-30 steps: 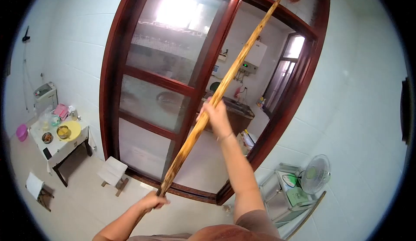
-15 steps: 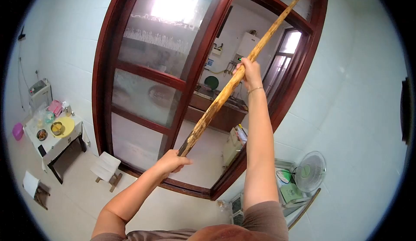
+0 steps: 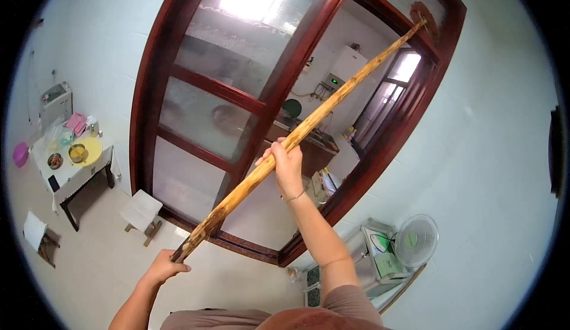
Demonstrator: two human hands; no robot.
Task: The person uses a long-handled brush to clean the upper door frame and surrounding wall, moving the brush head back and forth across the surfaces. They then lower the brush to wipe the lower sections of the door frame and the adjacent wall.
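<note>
A long, knotty wooden pole (image 3: 320, 113) runs diagonally from lower left to upper right. Around its dark lower end my left hand (image 3: 165, 266) is closed. Higher up, at about the pole's middle, my right hand (image 3: 286, 167) grips it, with a thin bracelet at the wrist. The far end carries a reddish-brown head (image 3: 423, 14), which overlaps the upper pane of the dark red door frame (image 3: 442, 42) in this view. Behind the pole stands a sliding door with frosted glass panels (image 3: 237, 63).
At left is a cloth-covered table (image 3: 80, 175) with bowls and a yellow plate, beside a covered stool (image 3: 141, 211). An electric fan (image 3: 417, 241) stands on a metal cabinet at lower right. Through the doorway show a kitchen counter (image 3: 314, 143) and a white water heater (image 3: 349, 63).
Both hands have moved down and left, drawing the pole with them. The right hand sits lower in view, its elbow more bent, and the reddish-brown head now shows more clearly.
</note>
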